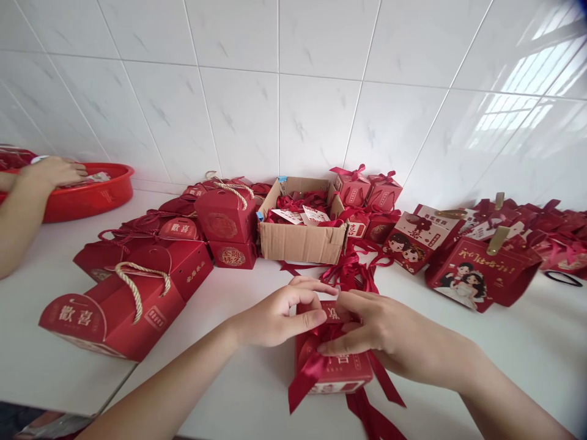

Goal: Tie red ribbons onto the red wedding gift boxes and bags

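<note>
A small red gift box (pixel 353 370) with gold lettering lies on the white table in front of me. A red satin ribbon (pixel 308 374) crosses its top, with loose ends trailing over the sides onto the table. My left hand (pixel 284 313) is at the box's left side, thumb and forefinger closed at the ribbon. From the right, my right hand (pixel 383 324) reaches over the box, fingers bent onto the same ribbon at its middle. The fingers partly hide where the ribbon crosses. More loose red ribbons (pixel 353 275) lie just behind the box.
An open cardboard box (pixel 302 244) of ribbons and cards stands behind. Red boxes with rope handles (pixel 151 299) fill the left; printed gift boxes (pixel 477 269) stand at right. Another person's hand (pixel 57 171) is in a red basin (pixel 105 189) at far left. A tiled wall (pixel 243 116) closes the back.
</note>
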A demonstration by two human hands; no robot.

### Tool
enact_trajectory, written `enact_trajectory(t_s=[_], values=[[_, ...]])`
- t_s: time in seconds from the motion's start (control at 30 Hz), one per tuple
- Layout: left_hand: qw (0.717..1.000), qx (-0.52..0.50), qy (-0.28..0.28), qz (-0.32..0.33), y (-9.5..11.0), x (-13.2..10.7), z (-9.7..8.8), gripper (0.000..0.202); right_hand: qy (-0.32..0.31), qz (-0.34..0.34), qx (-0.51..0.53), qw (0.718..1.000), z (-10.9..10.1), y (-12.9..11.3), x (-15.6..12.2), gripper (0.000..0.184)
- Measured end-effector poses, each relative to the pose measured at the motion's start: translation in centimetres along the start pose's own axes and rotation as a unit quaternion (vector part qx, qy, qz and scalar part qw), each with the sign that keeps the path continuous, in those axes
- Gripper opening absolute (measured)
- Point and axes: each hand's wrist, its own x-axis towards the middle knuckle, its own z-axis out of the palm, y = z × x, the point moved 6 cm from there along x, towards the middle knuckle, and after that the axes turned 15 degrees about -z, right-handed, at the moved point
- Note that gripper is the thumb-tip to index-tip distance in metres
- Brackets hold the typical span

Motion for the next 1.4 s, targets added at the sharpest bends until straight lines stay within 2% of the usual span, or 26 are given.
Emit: enact_trajectory(t_s=[0.17, 0.5, 0.63, 0.73, 0.83, 0.9, 1.0, 1.1, 1.2, 1.4], values=[[1.0, 0.002, -0.013, 0.017, 0.3, -0.3, 0.0, 0.023, -0.01, 0.011, 0.02, 1.0, 0.1, 0.0, -0.1, 0.054], [0.998, 0.06, 0.009, 0.027, 0.7, -0.3, -0.8, 0.021, -0.045, 0.022, 0.015, 0.999, 0.5, 0.0, -0.2, 0.055], [1.0, -0.01, 0.016, 0.01, 0.6, -0.4, 0.3, 0.025, -0.029, 0.019, 0.021, 0.999, 0.4, 0.0, -0.3, 0.056], [0.995, -0.079, 0.056, -0.025, 0.2, -0.3, 1.2, 0.034, -0.015, 0.015, 0.023, 1.0, 0.3, 0.0, -0.1, 0.055], [0.988, -0.112, 0.086, -0.057, -0.2, -0.1, 1.8, 0.03, 0.001, -0.002, 0.02, 1.0, -0.1, -0.2, 0.0, 0.056], [0.988, -0.115, 0.089, -0.061, -0.3, 0.0, 1.9, 0.031, 0.02, -0.008, 0.02, 1.0, -0.5, -0.2, -0.1, 0.048], [0.985, -0.139, 0.088, -0.045, -0.2, 0.0, 1.7, 0.042, 0.057, 0.02, 0.029, 0.998, -1.2, 0.3, -0.7, 0.023], [0.983, -0.157, 0.084, -0.041, -0.3, 0.0, 1.6, 0.042, 0.052, 0.05, 0.013, 0.997, -1.3, 0.8, -1.2, 0.009], [0.985, -0.141, 0.085, -0.047, -0.4, 0.0, 1.6, 0.042, 0.026, 0.059, 0.007, 0.998, -1.2, 1.0, -1.4, 0.01], [0.988, -0.118, 0.087, -0.045, -0.3, -0.1, 1.5, 0.044, 0.019, 0.068, 0.035, 0.997, -1.3, 1.5, -1.7, 0.012]])
